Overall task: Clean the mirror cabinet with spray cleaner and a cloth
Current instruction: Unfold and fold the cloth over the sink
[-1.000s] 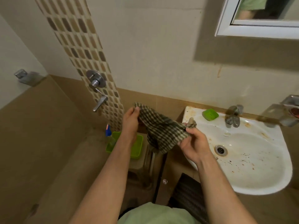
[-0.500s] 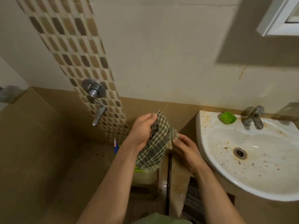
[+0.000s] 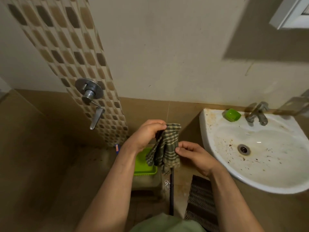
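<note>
Checked green-and-cream woven cloth (image 3: pixel 164 148) hangs bunched in mid-air, left of the stained white ceramic basin (image 3: pixel 207 124). Left hand (image 3: pixel 147 133) is curled round the top corner and takes the weight. Right hand (image 3: pixel 192 154) pinches a lower side edge between thumb and fingertips (judged: folding it into a wiping pad). White-framed mirror cabinet (image 3: pixel 291 14) sits high at upper right, well apart, with only its corner in view. Small blue object (image 3: pixel 117 147) beside the lime-green plastic tray (image 3: pixel 142 162) may be the sprayer; cannot confirm.
</note>
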{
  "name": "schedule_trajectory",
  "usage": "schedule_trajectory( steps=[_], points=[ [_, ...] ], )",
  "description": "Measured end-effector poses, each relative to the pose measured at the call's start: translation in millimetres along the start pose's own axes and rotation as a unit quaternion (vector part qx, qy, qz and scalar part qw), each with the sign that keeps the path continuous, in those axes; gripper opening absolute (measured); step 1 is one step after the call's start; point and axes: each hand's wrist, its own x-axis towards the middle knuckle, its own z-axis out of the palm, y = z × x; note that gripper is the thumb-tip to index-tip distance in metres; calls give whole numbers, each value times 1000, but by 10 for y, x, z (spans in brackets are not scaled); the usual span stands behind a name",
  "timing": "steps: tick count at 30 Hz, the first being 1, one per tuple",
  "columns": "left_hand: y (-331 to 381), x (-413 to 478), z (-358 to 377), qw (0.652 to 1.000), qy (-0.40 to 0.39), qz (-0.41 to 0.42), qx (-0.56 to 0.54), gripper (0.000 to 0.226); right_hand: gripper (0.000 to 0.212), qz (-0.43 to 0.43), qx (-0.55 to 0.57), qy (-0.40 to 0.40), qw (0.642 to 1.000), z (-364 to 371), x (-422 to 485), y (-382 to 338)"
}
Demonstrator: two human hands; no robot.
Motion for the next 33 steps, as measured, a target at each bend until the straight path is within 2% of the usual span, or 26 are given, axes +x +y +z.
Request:
schedule_trajectory(
  steps=[4, 6, 10, 14, 18, 22, 26, 29, 33],
  points=[
    [-93, 77, 65, 1000, 23, 1, -8, 14, 12, -70, -99, 102, 987, -111, -98, -123],
    [-126, 113, 112, 1000, 15, 16, 1, 18, 15, -103, -159, 156, 969, -171, -135, -165],
    [-264, 211, 325, 997, 5, 21, 74, 8, 19, -141, -253, 198, 937, -203, -199, -230],
    [-381, 258, 502, 993, 88, 77, 26, 21, 15, -149, -325, 258, 898, -276, -301, -236],
    [-322, 294, 604, 989, 127, 79, 14, 12, 12, -196, -364, 329, 849, -378, -438, -253],
    [-251, 270, 737, 985, 128, 109, 42, 9, 11, -176, -338, 324, 866, -410, -513, -252],
    [-217, 186, 742, 981, 47, 160, 98, 16, 19, -177, -268, 298, 899, -517, -667, -302],
    [-221, 121, 781, 987, -8, 137, 88, 18, 17, -186, -221, 296, 911, -592, -778, -372],
    [-369, 117, 840, 980, -30, 96, 174, 32, 18, -198, -156, 334, 908, -680, -916, -501]
  ],
)
